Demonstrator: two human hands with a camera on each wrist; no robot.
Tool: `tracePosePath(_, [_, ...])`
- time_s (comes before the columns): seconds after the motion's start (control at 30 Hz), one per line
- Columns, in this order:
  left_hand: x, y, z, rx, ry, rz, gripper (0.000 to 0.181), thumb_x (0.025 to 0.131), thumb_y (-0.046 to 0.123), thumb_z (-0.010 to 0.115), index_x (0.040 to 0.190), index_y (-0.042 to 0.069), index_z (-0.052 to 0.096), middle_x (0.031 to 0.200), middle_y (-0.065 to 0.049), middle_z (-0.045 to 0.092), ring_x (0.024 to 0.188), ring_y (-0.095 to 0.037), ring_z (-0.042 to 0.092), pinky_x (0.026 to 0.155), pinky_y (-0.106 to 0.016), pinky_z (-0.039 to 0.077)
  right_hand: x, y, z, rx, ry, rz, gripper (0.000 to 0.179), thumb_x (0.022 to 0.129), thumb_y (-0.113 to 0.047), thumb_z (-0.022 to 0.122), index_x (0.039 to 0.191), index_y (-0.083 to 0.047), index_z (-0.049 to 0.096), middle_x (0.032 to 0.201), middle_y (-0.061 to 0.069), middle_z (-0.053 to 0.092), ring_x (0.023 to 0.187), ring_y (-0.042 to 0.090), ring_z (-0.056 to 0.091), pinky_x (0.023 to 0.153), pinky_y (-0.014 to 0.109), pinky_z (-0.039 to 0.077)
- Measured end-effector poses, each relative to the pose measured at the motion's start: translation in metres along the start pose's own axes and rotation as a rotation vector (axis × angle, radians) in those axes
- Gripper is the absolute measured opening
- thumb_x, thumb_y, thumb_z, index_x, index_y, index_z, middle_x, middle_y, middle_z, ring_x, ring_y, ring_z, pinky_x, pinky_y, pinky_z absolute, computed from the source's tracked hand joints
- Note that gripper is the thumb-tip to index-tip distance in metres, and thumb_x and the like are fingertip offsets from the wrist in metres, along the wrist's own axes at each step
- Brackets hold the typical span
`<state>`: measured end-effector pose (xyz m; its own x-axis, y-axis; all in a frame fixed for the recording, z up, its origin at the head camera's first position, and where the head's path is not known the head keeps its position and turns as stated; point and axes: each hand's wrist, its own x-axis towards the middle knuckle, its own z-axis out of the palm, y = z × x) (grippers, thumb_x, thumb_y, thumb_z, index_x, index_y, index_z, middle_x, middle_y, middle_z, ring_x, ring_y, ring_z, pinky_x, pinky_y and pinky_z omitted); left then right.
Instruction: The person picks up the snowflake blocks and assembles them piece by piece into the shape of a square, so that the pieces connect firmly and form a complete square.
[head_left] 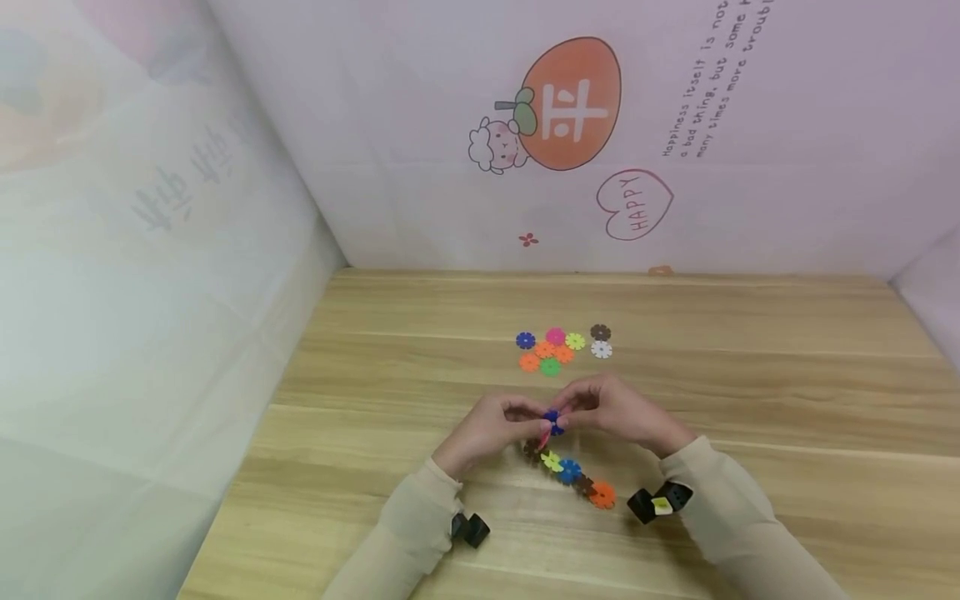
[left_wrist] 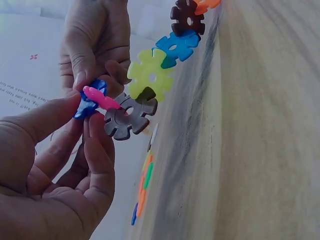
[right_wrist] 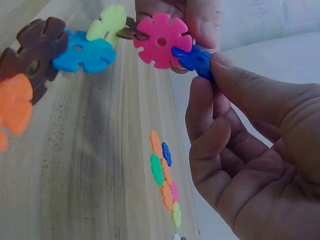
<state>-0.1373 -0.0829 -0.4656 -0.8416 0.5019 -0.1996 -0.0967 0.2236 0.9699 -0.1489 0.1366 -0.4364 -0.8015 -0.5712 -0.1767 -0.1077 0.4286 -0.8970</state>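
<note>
A chain of flower-shaped, notched plastic snowflake discs hangs between the hands and toward the front right. Its upper end is a dark blue disc [right_wrist: 196, 61], slotted into a pink disc [right_wrist: 162, 40]. After these come a brown disc [left_wrist: 131, 116], a yellow-green disc [left_wrist: 150, 75], a light blue disc [head_left: 569, 471], another brown disc [right_wrist: 37, 50] and an orange disc [head_left: 602, 495]. My right hand [head_left: 611, 410] pinches the dark blue disc between thumb and fingers. From the other side my left hand [head_left: 498, 425] pinches the same disc close to the pink joint.
Loose discs lie behind the hands on the wooden table [head_left: 375, 358]: a blue one [head_left: 526, 340], a green one [head_left: 550, 367], a white one [head_left: 602, 349], a brown one [head_left: 600, 332] and several others. A printed cloth [head_left: 420, 192] hangs along the table's back edge.
</note>
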Motion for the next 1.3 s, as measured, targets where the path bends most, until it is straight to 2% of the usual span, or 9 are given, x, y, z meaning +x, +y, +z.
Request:
tracePosePath(0.17, [0.001, -0.002, 0.001, -0.049, 0.022, -0.020, 0.018, 0.081, 0.016, 0.072, 0.099, 0.015, 0.071, 0.095, -0.001, 0.070, 0.086, -0.015, 0.066, 0.079, -0.030, 0.055, 0.000, 0.002, -0.001, -0.013, 0.010, -0.006, 0.017, 0.084, -0.024, 0.068, 0.100, -0.019, 0.070, 0.099, -0.002, 0.071, 0.092, 0.015, 0.065, 0.080, 0.029, 0.053])
tracePosePath(0.33, [0.002, -0.003, 0.001, -0.090, 0.048, -0.051, 0.016, 0.081, 0.014, 0.072, 0.097, 0.012, 0.071, 0.091, -0.004, 0.071, 0.082, -0.016, 0.068, 0.078, -0.030, 0.055, 0.000, 0.006, -0.003, -0.042, 0.050, 0.017, 0.026, 0.085, -0.029, 0.068, 0.107, -0.015, 0.068, 0.105, -0.001, 0.069, 0.098, 0.015, 0.064, 0.087, 0.036, 0.052])
tracePosePath(0.63, [0.001, -0.003, 0.000, -0.069, 0.094, -0.087, 0.018, 0.078, 0.016, 0.074, 0.095, 0.013, 0.071, 0.087, -0.003, 0.071, 0.078, -0.016, 0.068, 0.075, -0.029, 0.056, 0.002, 0.019, -0.013, -0.138, 0.209, 0.129, 0.038, 0.087, -0.032, 0.065, 0.121, -0.015, 0.061, 0.118, 0.002, 0.065, 0.111, 0.021, 0.059, 0.097, 0.044, 0.045])
tracePosePath(0.97, [-0.001, -0.006, -0.001, -0.055, 0.103, -0.083, 0.018, 0.078, 0.015, 0.073, 0.095, 0.013, 0.070, 0.088, -0.002, 0.070, 0.078, -0.015, 0.067, 0.074, -0.030, 0.056, 0.004, 0.039, -0.027, -0.247, 0.384, 0.143, 0.047, 0.087, -0.034, 0.065, 0.126, -0.009, 0.057, 0.127, 0.011, 0.059, 0.114, 0.030, 0.057, 0.096, 0.047, 0.045])
tracePosePath(1.13, [-0.002, -0.005, -0.002, -0.056, 0.100, -0.079, 0.018, 0.078, 0.017, 0.073, 0.095, 0.012, 0.070, 0.088, -0.003, 0.070, 0.078, -0.016, 0.067, 0.076, -0.031, 0.056, 0.010, 0.047, -0.039, -0.342, 0.464, 0.135, 0.046, 0.087, -0.026, 0.066, 0.125, -0.002, 0.056, 0.124, 0.019, 0.059, 0.108, 0.034, 0.060, 0.092, 0.048, 0.048])
tracePosePath(1.3, [-0.005, -0.005, -0.002, -0.052, 0.100, -0.079, 0.017, 0.078, 0.017, 0.074, 0.095, 0.013, 0.070, 0.088, -0.002, 0.070, 0.079, -0.017, 0.067, 0.075, -0.030, 0.055, 0.015, 0.050, -0.047, -0.396, 0.497, 0.157, 0.046, 0.086, -0.022, 0.066, 0.124, 0.003, 0.055, 0.117, 0.023, 0.062, 0.102, 0.036, 0.061, 0.089, 0.048, 0.049])
